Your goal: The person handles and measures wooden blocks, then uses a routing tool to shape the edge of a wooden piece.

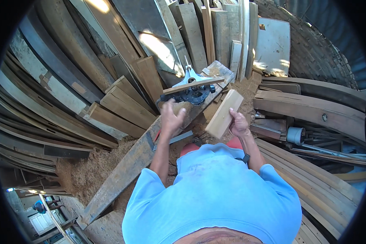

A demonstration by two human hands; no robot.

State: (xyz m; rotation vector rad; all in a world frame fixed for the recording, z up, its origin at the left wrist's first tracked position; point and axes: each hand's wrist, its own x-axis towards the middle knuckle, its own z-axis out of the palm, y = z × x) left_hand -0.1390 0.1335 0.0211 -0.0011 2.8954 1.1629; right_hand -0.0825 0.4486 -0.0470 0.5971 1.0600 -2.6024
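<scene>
My right hand (239, 123) is closed on the near edge of a short, pale wooden block (225, 114), which is held tilted in the air before my body. My left hand (173, 116) is slightly blurred, its fingers apart and nothing in them. Just beyond it sits a machine that looks like a power router (195, 94), with a round dark base and pale blue body. A narrow wooden strip (197, 84) lies across the machine. Under it, a long thick plank (128, 174) runs from the lower left toward the far middle.
Sawdust (93, 173) is heaped left of the plank. Leaning boards (128, 106) crowd the left and far sides. On the right are stacked long timber strips (313, 175), a heavy beam (313, 110) and a grey pipe (295, 135). Another person (44, 206) is far off at lower left.
</scene>
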